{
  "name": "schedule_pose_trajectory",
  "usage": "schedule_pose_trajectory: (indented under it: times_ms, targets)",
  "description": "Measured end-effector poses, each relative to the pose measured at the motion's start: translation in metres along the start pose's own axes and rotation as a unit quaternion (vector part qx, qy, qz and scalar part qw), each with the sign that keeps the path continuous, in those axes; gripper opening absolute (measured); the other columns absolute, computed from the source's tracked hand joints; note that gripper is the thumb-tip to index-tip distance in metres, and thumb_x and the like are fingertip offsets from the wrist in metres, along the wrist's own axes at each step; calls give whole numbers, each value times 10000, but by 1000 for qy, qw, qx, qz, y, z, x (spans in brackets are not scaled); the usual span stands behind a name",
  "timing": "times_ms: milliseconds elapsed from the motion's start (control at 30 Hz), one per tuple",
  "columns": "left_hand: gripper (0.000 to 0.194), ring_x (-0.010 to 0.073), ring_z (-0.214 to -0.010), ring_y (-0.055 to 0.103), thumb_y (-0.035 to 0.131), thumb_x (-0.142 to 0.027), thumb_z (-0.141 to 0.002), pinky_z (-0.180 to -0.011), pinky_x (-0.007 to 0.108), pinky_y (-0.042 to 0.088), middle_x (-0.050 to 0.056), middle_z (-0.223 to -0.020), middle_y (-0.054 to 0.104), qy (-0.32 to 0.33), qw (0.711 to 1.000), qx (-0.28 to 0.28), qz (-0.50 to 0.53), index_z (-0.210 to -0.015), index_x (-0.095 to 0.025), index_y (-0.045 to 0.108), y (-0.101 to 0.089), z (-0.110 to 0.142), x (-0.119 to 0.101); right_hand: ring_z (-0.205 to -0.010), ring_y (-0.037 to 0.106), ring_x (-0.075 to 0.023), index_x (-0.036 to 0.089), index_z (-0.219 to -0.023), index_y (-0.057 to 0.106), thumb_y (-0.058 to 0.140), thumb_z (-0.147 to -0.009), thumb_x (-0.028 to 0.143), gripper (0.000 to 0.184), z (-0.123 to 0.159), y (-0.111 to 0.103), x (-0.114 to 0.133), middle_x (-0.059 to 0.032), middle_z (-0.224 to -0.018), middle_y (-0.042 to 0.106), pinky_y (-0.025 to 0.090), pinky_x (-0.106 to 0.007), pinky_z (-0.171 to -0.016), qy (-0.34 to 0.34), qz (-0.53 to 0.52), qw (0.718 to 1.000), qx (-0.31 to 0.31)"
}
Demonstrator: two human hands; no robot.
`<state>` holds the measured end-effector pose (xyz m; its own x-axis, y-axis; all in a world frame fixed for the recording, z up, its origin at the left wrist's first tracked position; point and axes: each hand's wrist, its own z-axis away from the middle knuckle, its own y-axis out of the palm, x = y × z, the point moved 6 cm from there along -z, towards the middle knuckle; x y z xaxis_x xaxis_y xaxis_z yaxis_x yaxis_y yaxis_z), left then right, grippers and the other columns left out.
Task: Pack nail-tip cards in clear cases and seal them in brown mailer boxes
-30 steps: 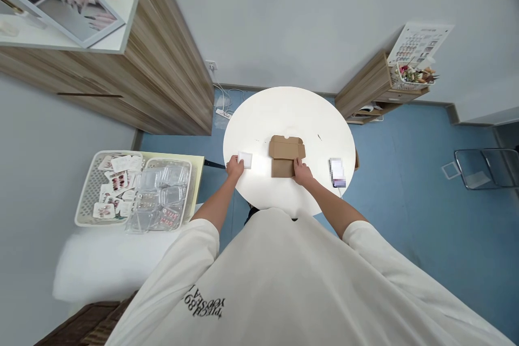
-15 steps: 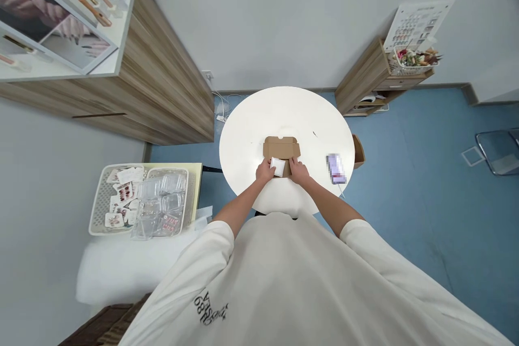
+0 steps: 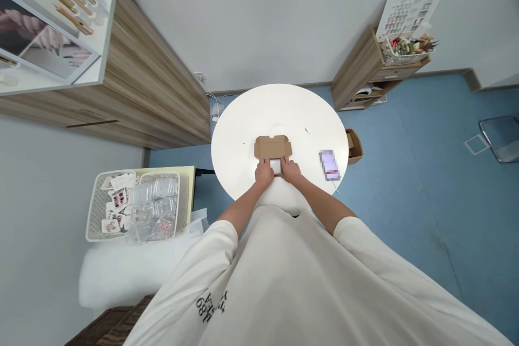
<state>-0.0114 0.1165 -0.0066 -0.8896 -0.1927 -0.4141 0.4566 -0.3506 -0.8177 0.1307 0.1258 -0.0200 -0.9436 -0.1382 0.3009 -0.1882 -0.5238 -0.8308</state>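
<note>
A brown cardboard box (image 3: 273, 149) sits near the front of the round white table (image 3: 278, 108), its lid flap folded open toward the far side. Inside it, between my hands, lies a small white packet (image 3: 276, 166). At the box's left side is my left hand (image 3: 264, 173), fingers closed round the wall. My right hand (image 3: 291, 169) grips the opposite wall in the same way. My fingers partly hide the box's sides and the packet's edges.
A blurred purple-screened phone (image 3: 330, 165) with a white cable lies on the table's right. Left of the table, white baskets (image 3: 92, 211) hold clear plastic cases and cards. An open carton (image 3: 354, 147) stands on the floor at right. Wooden cabinets (image 3: 162, 70) flank the table.
The white packet has gone from my left fingers down into the box. My left hand now holds the box's side. The view has shifted slightly.
</note>
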Motion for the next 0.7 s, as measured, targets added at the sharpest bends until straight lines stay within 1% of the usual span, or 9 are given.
schedule_pose_trajectory:
  times_ms: [67, 133, 233, 333, 433, 500, 567, 633, 700]
  targets:
    - [301, 321, -1207, 570, 499, -154, -929, -957, 427, 459, 163, -1335, 545, 76, 996, 13, -48, -1215, -192, 584, 3, 7, -9, -1187, 537, -359, 228, -1533, 300, 835, -780, 339, 931, -1, 1, 0, -213, -1524, 386, 432, -453, -978, -2, 6, 1000, 1]
    - [311, 326, -1231, 549, 488, -145, -926, -1001, 452, 438, 149, -1341, 547, 149, 984, 56, -80, -1207, -197, 610, 10, 13, -15, -1187, 540, -363, 227, -1538, 294, 844, -771, 326, 948, -1, 1, 0, -217, -1524, 387, 438, -451, -973, -3, 19, 1000, 2]
    - [353, 331, -1289, 510, 496, -128, -911, -1038, 474, 413, 143, -1392, 534, 201, 967, 101, -117, -1238, -195, 610, 20, 21, -14, -1180, 546, -365, 215, -1554, 278, 828, -779, 292, 954, -1, 2, 0, -228, -1547, 367, 455, -448, -955, -6, 46, 999, 7]
    - [404, 325, -1353, 469, 508, -129, -906, -1075, 481, 391, 142, -1473, 487, 213, 963, 107, -126, -1296, -200, 585, 23, 22, -9, -1178, 544, -367, 208, -1572, 259, 800, -795, 296, 951, 0, 2, 0, -235, -1584, 326, 464, -457, -950, -8, 55, 998, 11]
    - [415, 318, -1381, 461, 531, -152, -903, -1096, 477, 388, 128, -1537, 444, 211, 963, 118, -119, -1309, -217, 583, 23, 19, -6, -1211, 522, -380, 203, -1580, 248, 771, -815, 340, 937, 3, 0, 0, -233, -1604, 295, 454, -485, -975, -13, 34, 999, 7]
    - [386, 306, -1354, 498, 534, -161, -902, -1092, 461, 406, 113, -1519, 475, 206, 965, 127, -101, -1277, -224, 605, 22, 16, -3, -1239, 501, -384, 207, -1576, 256, 751, -824, 368, 914, 6, -1, 0, -221, -1616, 277, 446, -498, -995, -23, 15, 1000, 0]
    - [364, 283, -1290, 554, 524, -153, -901, -1074, 432, 434, 95, -1447, 548, 207, 968, 125, -62, -1242, -231, 624, 17, 13, -1, -1267, 477, -383, 211, -1556, 299, 723, -836, 374, 851, 10, -5, -2, -201, -1626, 267, 443, -505, -1010, -39, -6, 999, -18]
    - [344, 263, -1223, 593, 499, -139, -906, -1054, 408, 454, 85, -1343, 614, 200, 976, 90, -6, -1209, -235, 631, 6, 8, 4, -1284, 464, -377, 208, -1511, 377, 668, -863, 355, 725, 13, -12, -7, -187, -1606, 301, 443, -507, -1024, -43, -39, 997, -55]
    - [309, 259, -1181, 603, 478, -132, -913, -1039, 408, 462, 90, -1241, 643, 154, 986, 12, 57, -1163, -233, 628, -11, 1, 15, -1279, 475, -361, 196, -1457, 445, 593, -897, 340, 597, 14, -23, -18, -183, -1548, 374, 449, -504, -1034, -19, -98, 989, -113]
